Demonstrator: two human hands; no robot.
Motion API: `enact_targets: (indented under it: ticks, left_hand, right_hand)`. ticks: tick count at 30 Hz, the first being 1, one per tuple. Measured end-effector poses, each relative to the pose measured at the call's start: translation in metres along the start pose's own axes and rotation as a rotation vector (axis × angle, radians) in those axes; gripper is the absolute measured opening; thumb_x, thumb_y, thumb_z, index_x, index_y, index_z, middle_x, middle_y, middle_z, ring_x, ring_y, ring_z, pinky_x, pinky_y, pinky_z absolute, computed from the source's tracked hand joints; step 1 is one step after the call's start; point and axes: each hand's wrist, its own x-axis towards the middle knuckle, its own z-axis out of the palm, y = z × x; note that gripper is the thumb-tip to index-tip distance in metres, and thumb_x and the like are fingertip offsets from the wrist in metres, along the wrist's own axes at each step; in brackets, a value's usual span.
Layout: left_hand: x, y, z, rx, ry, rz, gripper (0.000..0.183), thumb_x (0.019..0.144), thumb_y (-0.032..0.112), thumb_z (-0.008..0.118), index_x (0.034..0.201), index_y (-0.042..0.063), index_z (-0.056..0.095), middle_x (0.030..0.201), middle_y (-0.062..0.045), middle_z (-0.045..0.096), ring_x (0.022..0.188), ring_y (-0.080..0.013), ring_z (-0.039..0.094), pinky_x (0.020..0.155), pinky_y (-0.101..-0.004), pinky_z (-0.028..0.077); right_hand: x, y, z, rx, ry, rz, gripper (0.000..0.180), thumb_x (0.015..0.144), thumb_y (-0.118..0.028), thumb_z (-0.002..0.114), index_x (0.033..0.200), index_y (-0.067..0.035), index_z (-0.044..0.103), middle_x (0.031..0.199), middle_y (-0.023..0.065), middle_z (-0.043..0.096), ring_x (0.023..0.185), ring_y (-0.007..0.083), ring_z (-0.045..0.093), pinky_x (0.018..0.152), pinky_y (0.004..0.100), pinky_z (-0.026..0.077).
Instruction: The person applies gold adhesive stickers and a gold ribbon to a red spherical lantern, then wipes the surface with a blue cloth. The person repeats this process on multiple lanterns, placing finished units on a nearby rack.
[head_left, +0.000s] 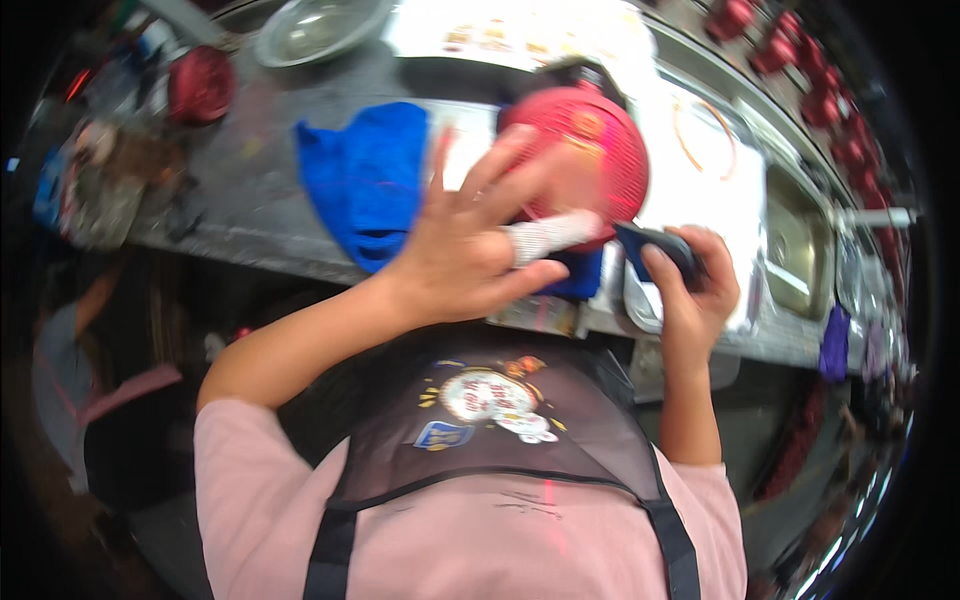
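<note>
My left hand (465, 240), blurred, has its fingers apart over the left side of a red, round, textured object (626, 161) with a gold emblem. Whether the fingertips touch it cannot be told. A white ribbed wrap (551, 236) covers one finger. In my right hand (697, 292) is a dark hand tool (675, 259) with a flat blue blade-like end, pinched between thumb and fingers; that end points at the red object's lower right edge. A blue cloth (367, 180) lies left of my left hand, and more blue material (581, 277) shows below the red object.
A clear bowl (322, 30) stands at the back left of the grey worktop (240, 210). Farther left sit a red round object (200, 84) and cluttered bags (112, 172). To the right are an orange ring (682, 135), a metal sink (795, 247) and a purple cloth (834, 341).
</note>
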Motion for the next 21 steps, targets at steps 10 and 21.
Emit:
enact_targets:
  ticks: [10,21]
  left_hand:
    - [0.06,-0.05,0.001,-0.047,0.136,-0.034,0.036,0.098,0.05,0.06,0.114,0.026,0.082,0.164,-0.012,0.037,0.154,-0.0396,0.021,0.123,-0.0686,-0.005]
    - [0.002,-0.008,0.024,-0.187,0.293,-0.017,0.034,0.094,0.041,0.067,0.126,0.029,0.072,0.16,-0.015,0.037,0.155,-0.0417,0.019,0.12,-0.0749,0.005]
  right_hand:
    - [0.017,-0.004,0.017,-0.083,-0.169,-0.128,0.025,0.086,0.006,0.075,0.109,0.004,0.067,0.101,0.0083,0.064,0.094,0.0187,0.062,0.087,0.0292,0.05]
    - [0.066,0.008,0.002,-0.108,-0.081,-0.235,0.026,0.093,0.003,0.073,0.117,0.003,0.065,0.113,0.0075,0.064,0.095,0.0159,0.063,0.081,0.0271,0.053]
